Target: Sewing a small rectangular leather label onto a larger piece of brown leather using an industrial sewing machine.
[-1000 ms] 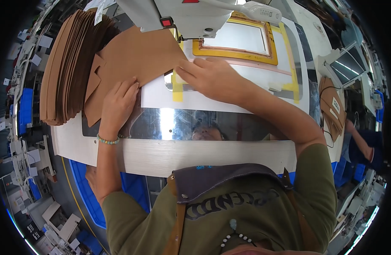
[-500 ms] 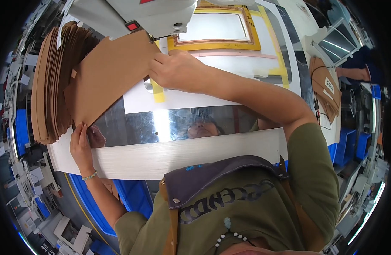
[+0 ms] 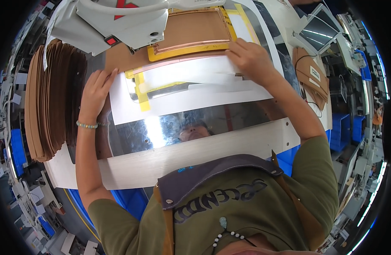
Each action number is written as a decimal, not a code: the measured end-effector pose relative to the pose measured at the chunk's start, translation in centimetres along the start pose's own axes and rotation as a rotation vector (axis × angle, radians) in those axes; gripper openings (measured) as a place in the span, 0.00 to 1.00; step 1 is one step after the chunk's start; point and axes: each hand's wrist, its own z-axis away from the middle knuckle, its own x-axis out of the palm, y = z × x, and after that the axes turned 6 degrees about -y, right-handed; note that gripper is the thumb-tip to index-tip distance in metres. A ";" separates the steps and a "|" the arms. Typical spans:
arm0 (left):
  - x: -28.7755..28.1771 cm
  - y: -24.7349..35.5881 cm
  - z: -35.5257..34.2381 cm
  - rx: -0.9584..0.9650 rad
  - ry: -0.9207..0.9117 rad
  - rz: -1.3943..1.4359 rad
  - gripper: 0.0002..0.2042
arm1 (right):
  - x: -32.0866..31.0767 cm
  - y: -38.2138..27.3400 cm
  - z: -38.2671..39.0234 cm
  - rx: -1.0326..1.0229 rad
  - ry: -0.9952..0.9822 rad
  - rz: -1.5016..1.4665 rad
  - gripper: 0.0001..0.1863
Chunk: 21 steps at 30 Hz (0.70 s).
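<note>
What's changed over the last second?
The brown sheet went right, from slanting beside the brown stack to under the yellow frame, whose opening now shows brown, not white. The right hand moved right, to the frame's near right corner; the left hand is at the sheet's near left edge. Whether either grip let go is unclear. Stack and frame look unmoved; the camera view shifted.

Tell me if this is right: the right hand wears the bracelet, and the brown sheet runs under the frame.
Wrong hand: the head view shows the left hand wearing the bracelet. The brown sheet does run under the frame.
</note>
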 end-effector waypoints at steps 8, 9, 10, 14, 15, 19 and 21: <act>2.3 1.6 -5.2 0.145 0.063 0.086 0.20 | 0.4 4.7 5.3 0.059 -0.021 0.079 0.09; 2.1 2.1 -4.9 0.130 0.063 0.084 0.19 | 0.6 4.6 5.6 0.078 -0.023 0.060 0.10; 1.8 2.5 -4.6 0.118 0.064 0.083 0.19 | 0.5 4.4 5.9 0.100 -0.025 0.042 0.10; 0.7 3.8 -3.6 0.018 0.049 0.141 0.18 | 0.2 3.7 6.6 0.117 0.002 0.014 0.12; 0.3 4.2 -3.5 0.025 0.043 0.138 0.18 | 0.1 3.7 6.8 0.138 0.000 0.011 0.13; 0.1 4.8 -2.2 -0.108 0.081 0.143 0.19 | -1.1 3.5 7.2 0.236 0.007 0.001 0.15; 0.0 5.2 -1.7 -0.175 0.082 0.162 0.19 | -1.5 2.9 7.9 0.325 0.038 -0.067 0.15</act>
